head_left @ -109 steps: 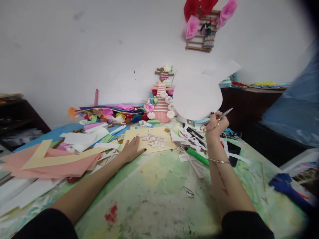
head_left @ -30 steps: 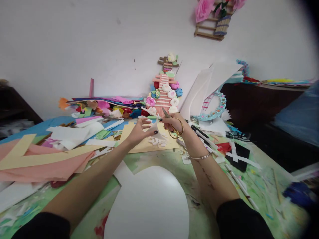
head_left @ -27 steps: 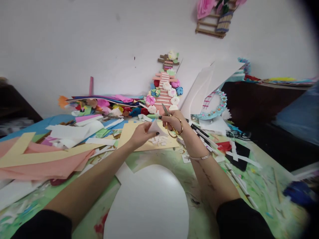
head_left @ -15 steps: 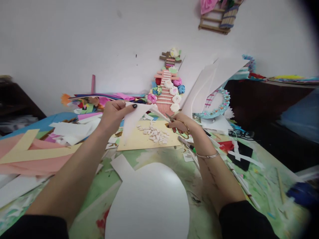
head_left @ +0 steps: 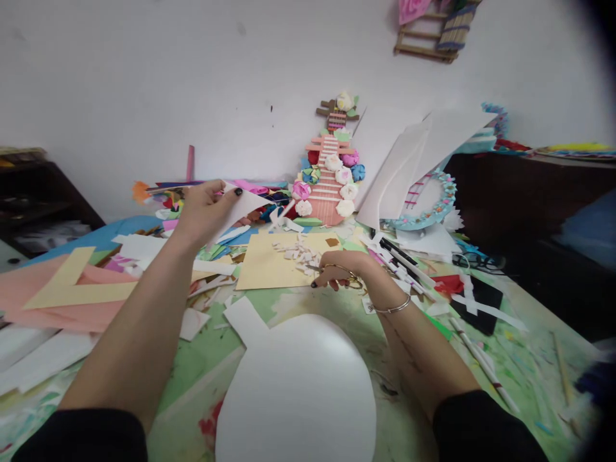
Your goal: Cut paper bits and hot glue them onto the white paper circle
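My left hand (head_left: 205,208) pinches a white paper piece (head_left: 245,204) between thumb and fingers, raised over the clutter at the left back. The paper tapers to a point on its right. My right hand (head_left: 339,266) is closed round the handles of a pair of scissors (head_left: 353,277), low over the right edge of a pale yellow sheet (head_left: 262,273). Small white paper scraps (head_left: 293,249) lie scattered on that sheet, close to the blades. A white rounded cutout (head_left: 298,391) with a straight tab lies flat in front of me.
A pipa-shaped craft (head_left: 327,186) covered in paper flowers leans on the wall. To its right stand large white sheets (head_left: 399,160) and a round blue-rimmed craft (head_left: 443,199). Pink and yellow paper (head_left: 77,289) lies at left; glasses (head_left: 481,262) and a white stick (head_left: 486,366) at right.
My left hand has moved left with the paper, away from the scissors. My right hand has come down towards the yellow sheet, and the long narrow paper end no longer reaches the scissors.
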A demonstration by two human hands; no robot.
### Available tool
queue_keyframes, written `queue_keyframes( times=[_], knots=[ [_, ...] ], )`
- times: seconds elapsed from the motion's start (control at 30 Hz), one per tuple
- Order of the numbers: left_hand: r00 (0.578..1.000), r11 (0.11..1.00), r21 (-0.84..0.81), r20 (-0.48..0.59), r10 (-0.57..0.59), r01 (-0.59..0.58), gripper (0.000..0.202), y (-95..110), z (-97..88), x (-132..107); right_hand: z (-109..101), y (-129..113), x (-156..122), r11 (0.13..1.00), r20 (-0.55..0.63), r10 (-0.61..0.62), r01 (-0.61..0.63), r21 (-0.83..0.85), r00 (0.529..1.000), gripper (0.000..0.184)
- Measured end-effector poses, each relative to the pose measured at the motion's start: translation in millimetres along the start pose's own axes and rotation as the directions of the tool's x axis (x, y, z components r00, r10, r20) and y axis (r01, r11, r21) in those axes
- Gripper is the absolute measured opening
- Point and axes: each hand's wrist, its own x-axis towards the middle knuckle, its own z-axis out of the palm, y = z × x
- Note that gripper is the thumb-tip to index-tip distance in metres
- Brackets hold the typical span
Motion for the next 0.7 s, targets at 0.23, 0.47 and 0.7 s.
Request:
queue_keyframes(
  times=[0.23,0.47,0.7],
  knots=[
    [0.995,1.0,0.009,0.098,0.003,-0.004,0.019,3.1,2.5,-1.5,-6.6,1.0,3.6,0.728,-0.341,-0.082,0.289,0.621,0.937,0.055],
    [0.987,0.998,-0.029,0.151,-0.046,0.051,0.019,0.6,31.5,-6.2,2.4,-13.0,6.9,0.263,-0.193,-0.295,0.274,0.925,0.936,0.085],
    [0.96,0.999,-0.028,0.277,-0.024,0.033,0.017,-4.8,51.0,-12.9,13.1,-13.3,26.2,0.364,-0.232,-0.103,0.254,0.896,0.967,0.08]
  ],
)
